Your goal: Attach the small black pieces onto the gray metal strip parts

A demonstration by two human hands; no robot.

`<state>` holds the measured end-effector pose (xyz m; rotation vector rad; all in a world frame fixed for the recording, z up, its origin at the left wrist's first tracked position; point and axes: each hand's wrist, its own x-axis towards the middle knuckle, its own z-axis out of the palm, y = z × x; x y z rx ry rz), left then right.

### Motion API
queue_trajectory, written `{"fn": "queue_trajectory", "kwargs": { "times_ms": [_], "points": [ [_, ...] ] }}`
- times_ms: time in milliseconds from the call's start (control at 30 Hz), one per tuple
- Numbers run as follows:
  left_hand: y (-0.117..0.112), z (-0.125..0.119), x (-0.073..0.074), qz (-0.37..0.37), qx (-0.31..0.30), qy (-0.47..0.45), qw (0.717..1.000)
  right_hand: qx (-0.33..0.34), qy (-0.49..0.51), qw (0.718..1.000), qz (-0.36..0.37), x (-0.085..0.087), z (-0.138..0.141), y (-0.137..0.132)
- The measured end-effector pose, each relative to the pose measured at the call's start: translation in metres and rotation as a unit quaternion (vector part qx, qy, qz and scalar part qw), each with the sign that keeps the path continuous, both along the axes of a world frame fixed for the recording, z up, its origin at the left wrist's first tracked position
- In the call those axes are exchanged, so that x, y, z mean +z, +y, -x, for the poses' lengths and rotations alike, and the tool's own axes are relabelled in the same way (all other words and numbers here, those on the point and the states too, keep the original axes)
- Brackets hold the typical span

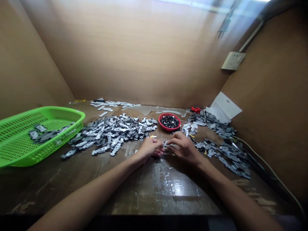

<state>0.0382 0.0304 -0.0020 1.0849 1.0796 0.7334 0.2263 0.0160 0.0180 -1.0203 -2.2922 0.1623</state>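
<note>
Your left hand [152, 148] and right hand [184, 147] pinch 1 small grey part [165, 144] between them, left of the right heap [225, 155]. The work looks far from finished: few parts lie in the green basket [72, 113] at left, while the left heap [117, 130] is large.

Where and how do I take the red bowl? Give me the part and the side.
Take the red bowl by its rim, likely at the left and right edges, coming from above. It stands upright and round, with the rim mostly bare around the loose black bits; an even hold should keep it level. Flat parts lie beside it, so low sideways grips seem worse.
</note>
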Motion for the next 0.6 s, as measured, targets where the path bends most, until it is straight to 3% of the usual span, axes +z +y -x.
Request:
{"fn": "queue_trajectory", "kwargs": {
  "times_ms": [167,600],
  "points": [
    [-0.0003,0.0001,0.0015,-0.001,-0.003,-0.001,1.0,0.004,-0.014,1.0,-0.012,-0.008,0.0073,0.0021],
    [0.0006,0.0003,-0.0003,0.001,-0.004,0.003,1.0,0.017,-0.022,0.999,-0.032,-0.006,0.0049,0.004]
  ]
}}
